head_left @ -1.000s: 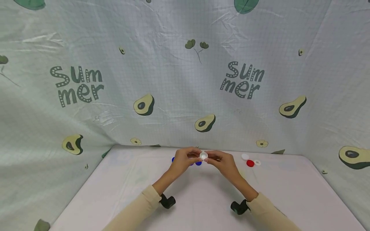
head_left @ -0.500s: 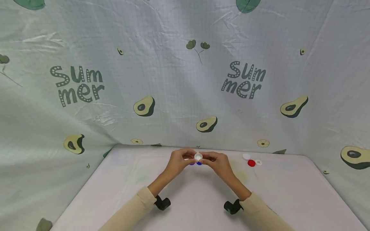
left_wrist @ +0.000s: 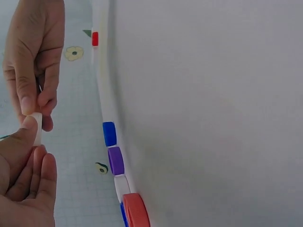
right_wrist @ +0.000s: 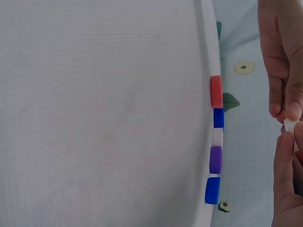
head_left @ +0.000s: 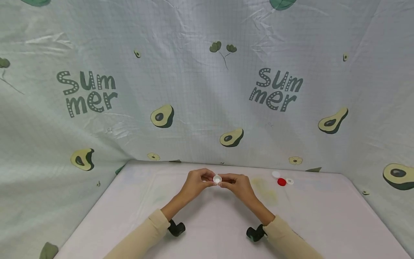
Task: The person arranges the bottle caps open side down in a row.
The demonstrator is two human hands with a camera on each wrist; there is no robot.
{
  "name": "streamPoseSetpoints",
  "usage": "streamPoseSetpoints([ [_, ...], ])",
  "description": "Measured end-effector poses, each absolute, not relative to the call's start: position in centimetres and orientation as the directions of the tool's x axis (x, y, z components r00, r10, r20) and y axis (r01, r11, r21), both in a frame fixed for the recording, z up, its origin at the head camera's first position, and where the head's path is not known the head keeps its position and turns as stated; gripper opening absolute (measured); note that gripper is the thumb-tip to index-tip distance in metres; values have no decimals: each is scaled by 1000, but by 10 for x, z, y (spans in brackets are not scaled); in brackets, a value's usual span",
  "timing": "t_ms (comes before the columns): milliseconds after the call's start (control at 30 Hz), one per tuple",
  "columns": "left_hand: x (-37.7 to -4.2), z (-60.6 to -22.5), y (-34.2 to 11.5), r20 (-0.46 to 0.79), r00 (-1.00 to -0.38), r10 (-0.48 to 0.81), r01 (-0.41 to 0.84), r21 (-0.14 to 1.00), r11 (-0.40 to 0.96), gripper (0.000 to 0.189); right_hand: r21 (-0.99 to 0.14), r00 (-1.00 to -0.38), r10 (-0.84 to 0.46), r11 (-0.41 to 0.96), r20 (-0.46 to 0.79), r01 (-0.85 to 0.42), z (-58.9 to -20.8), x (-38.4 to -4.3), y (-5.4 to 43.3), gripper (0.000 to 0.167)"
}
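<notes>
A small white bottle cap (head_left: 217, 178), its hollow side facing me in the head view, is held up between both hands above the table. My left hand (head_left: 195, 183) pinches its left edge between thumb and fingers. From the other side, my right hand (head_left: 238, 184) pinches the right edge. Seen edge-on in the left wrist view, the cap (left_wrist: 38, 130) looks like a thin white band between the two sets of fingertips. Only a small piece of the cap (right_wrist: 290, 125) shows in the right wrist view, fingers covering the remainder.
Caps stand along the table's far side: a blue cap (left_wrist: 109, 134), a purple cap (left_wrist: 116, 161), a white cap (left_wrist: 122, 188) and an orange cap (left_wrist: 136, 210). Further right lie a red cap (head_left: 281, 182) and two white ones. A printed sheet (head_left: 194, 90) hangs behind.
Both hands have moved left and slightly down together, still holding the white cap. Blue caps visible behind them earlier are now hidden in the head view.
</notes>
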State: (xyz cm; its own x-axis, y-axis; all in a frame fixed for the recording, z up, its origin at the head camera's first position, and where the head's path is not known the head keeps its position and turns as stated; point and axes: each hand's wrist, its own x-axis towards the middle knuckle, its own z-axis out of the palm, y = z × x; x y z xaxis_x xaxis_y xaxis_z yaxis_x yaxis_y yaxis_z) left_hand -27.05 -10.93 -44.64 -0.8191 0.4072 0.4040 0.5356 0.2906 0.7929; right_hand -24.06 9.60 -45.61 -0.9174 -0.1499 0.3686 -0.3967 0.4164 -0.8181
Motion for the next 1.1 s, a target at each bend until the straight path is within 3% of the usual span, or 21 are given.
streamPoseSetpoints([
  [633,-278,-455,-136,301,-841,450,488,780,391,21,-809,-921,-309,463,237,-364,-467,-264,71,25],
  [967,-282,-456,-138,244,-875,419,443,753,486,21,-706,-927,-264,601,267,-375,-468,-272,59,21],
  [1100,-285,-455,-136,223,-880,420,432,744,510,21,-718,-934,-248,598,256,-355,-470,-274,55,20],
])
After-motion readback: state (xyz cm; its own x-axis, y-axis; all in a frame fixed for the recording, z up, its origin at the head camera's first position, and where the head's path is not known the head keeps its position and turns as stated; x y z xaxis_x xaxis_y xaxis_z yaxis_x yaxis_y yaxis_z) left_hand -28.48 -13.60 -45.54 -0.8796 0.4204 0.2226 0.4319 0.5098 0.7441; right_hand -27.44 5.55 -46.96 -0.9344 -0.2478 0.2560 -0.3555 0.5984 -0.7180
